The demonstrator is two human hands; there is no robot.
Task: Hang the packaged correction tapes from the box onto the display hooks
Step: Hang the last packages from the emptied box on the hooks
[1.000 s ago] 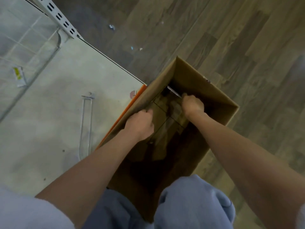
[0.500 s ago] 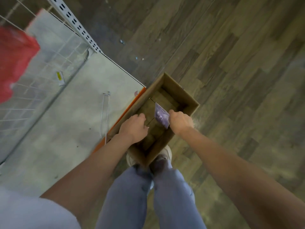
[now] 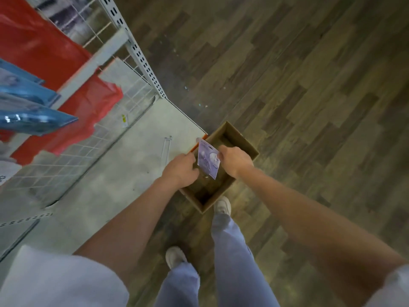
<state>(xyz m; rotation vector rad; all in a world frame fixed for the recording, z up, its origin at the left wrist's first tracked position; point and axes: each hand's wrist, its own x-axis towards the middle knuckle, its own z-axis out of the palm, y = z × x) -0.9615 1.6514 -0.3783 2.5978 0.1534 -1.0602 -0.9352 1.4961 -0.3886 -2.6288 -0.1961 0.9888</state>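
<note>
Above the open cardboard box (image 3: 241, 138) on the wood floor (image 3: 287, 85): one purple packaged correction tape (image 3: 208, 159), now lifted clear of the box interior where it lay half a second ago. Right hand (image 3: 235, 161) pinches its right edge; left hand (image 3: 180, 170) is curled at its left edge, grip unclear. Beside: grey shelf base (image 3: 132, 160), loose display hook (image 3: 166, 146), wire grid (image 3: 66, 160), red (image 3: 44, 54) and blue hanging packs (image 3: 33, 120) newly in sight.

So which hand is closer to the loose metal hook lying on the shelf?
Left. The left hand is just right of the metal hook, at the box edge. The right hand is farther off, holding the purple packet.
</note>
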